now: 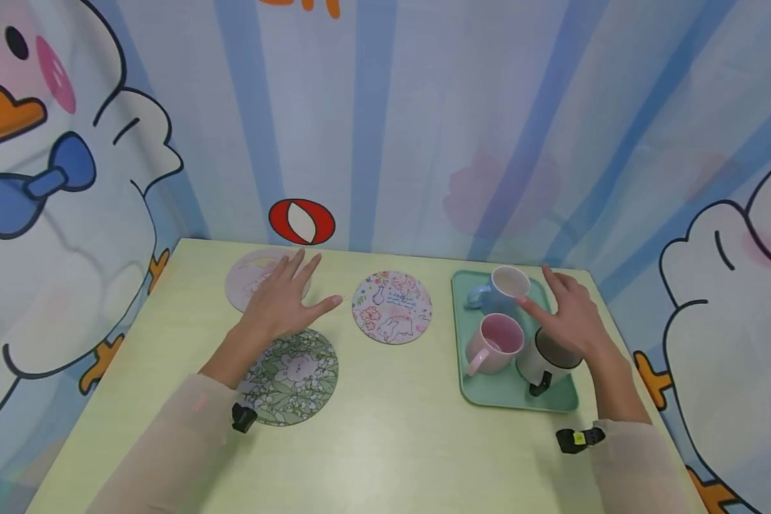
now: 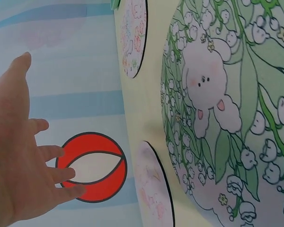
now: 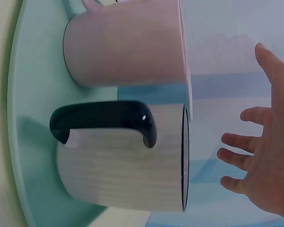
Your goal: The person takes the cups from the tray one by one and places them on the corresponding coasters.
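Note:
My left hand (image 1: pixel 281 298) hovers with spread fingers over the left side of the table, above a pale pink round mat (image 1: pixel 239 280) and a green floral round mat (image 1: pixel 295 389) with a rabbit on it. Nothing is in its grasp. At the right, my right hand (image 1: pixel 568 314) is held with fingers extended over a green tray (image 1: pixel 472 391). Three mugs stand upright on that tray: a blue one (image 1: pixel 497 293) at the back, a pink one (image 1: pixel 491 346) in front, and a white mug with a black handle (image 3: pixel 118 165), partly under the right hand in the head view.
A white round mat with pink drawings (image 1: pixel 392 307) lies mid-table, between the left hand and the tray. Behind the table (image 1: pixel 385 442) hangs a blue striped curtain (image 1: pixel 398 128) with cartoon ducks printed at the sides. Both wrists carry small black cameras.

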Available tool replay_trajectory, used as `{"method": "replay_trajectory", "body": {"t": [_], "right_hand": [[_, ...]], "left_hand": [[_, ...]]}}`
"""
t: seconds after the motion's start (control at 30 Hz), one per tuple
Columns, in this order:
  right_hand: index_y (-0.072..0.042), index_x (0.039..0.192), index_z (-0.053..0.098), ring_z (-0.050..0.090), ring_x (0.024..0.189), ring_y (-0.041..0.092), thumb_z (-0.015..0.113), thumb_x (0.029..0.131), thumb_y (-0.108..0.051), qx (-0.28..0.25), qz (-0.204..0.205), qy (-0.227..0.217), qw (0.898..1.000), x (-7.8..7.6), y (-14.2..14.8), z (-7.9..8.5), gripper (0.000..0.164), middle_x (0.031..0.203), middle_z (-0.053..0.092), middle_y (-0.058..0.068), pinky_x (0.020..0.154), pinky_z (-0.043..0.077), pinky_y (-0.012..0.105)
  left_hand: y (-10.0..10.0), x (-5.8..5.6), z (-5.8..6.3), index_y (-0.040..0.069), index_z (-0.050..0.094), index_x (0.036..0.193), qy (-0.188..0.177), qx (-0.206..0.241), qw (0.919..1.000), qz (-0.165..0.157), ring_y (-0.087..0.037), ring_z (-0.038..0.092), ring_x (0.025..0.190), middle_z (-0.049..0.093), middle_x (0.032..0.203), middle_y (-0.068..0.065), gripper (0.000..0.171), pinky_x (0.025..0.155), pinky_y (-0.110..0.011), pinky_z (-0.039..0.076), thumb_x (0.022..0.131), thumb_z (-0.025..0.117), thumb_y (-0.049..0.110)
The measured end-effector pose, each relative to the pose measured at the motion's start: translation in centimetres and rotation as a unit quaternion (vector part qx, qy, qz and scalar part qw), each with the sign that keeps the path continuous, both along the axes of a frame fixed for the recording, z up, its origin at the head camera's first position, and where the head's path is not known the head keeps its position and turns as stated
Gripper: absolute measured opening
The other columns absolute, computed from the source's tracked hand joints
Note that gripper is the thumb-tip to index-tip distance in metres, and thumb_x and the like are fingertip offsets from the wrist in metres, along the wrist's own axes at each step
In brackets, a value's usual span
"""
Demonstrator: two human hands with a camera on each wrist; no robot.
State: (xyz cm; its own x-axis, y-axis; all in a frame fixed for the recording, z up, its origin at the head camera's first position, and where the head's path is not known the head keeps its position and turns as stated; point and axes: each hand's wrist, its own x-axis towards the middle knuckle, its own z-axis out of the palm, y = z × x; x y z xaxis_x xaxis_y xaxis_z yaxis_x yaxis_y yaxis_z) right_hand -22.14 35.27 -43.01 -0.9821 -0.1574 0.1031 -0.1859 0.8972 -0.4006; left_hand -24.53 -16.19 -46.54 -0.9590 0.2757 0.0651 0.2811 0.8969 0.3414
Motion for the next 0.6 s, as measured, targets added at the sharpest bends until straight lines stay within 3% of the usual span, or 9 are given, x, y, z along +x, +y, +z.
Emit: {"method": "replay_trajectory", "body": {"t": [0.37,0.6], "right_hand": [[-0.007,0.170,0.010,0.025,0.147,0.063,0.049,0.106,-0.061,-0.017,-0.034,-0.050,0.998,-0.1,2.5,-0.9,0.092,0.164,0.020,0.041,0.107,0.026,0.084],[-0.008,0.170,0.010,0.032,0.143,0.063,0.045,0.109,-0.059,-0.032,-0.037,-0.059,0.997,0.1,3.2,-0.9,0.088,0.162,0.024,0.041,0.105,0.031,0.082]], "left_hand": [[-1.3,0.6,-1.3,0.019,0.021,0.171,0.005,-0.008,0.9999,0.009,-0.048,0.011,0.160,0.012,0.177,-0.016,0.101,0.118,-0.073,0.025,0.096,0.046,0.081],[-3.0,0.4,-2.4,0.016,0.023,0.170,0.025,-0.001,0.9995,0.017,-0.047,0.018,0.159,0.017,0.176,-0.018,0.101,0.118,-0.072,0.028,0.096,0.048,0.080]]}}
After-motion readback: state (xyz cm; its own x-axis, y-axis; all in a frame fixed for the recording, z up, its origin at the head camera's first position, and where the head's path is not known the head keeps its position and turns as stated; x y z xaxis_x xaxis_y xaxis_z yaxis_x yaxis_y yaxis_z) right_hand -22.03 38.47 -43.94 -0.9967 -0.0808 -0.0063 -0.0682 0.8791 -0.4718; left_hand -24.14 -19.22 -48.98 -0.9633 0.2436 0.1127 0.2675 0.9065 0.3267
